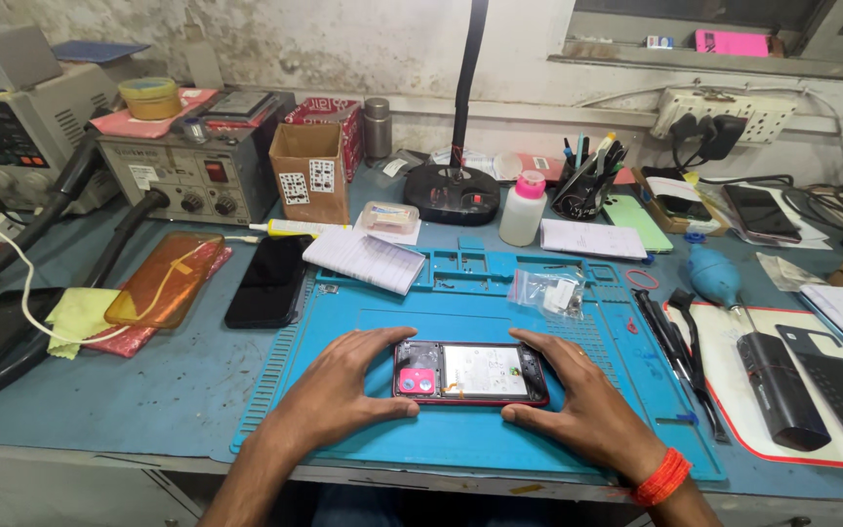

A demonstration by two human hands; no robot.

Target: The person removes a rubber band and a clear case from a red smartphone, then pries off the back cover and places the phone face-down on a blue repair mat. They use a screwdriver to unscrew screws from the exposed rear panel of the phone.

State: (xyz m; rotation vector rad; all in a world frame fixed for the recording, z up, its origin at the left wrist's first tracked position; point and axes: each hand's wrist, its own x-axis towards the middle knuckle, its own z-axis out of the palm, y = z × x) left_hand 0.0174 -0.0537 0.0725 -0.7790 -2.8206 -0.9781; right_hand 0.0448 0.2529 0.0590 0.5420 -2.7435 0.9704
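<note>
Left hand [343, 385], right hand [578, 395] loosely grip opened phone [470, 373] between them (apparently flat on blue mat [343, 312]).

The surface [178, 390] is blue-grey, scuffed and stained. On it lies a blue work mat [461, 439] at the near middle, and a white mat with a red edge [724, 390] to the right. Left of the blue mat lie a black phone [267, 280], an orange case [163, 278] and a yellow cloth [78, 317]. Farther back stand a cardboard box [310, 171], a grey machine with knobs [187, 171], a white bottle with a pink cap [524, 208] and a cup of pens [585, 185].
</note>
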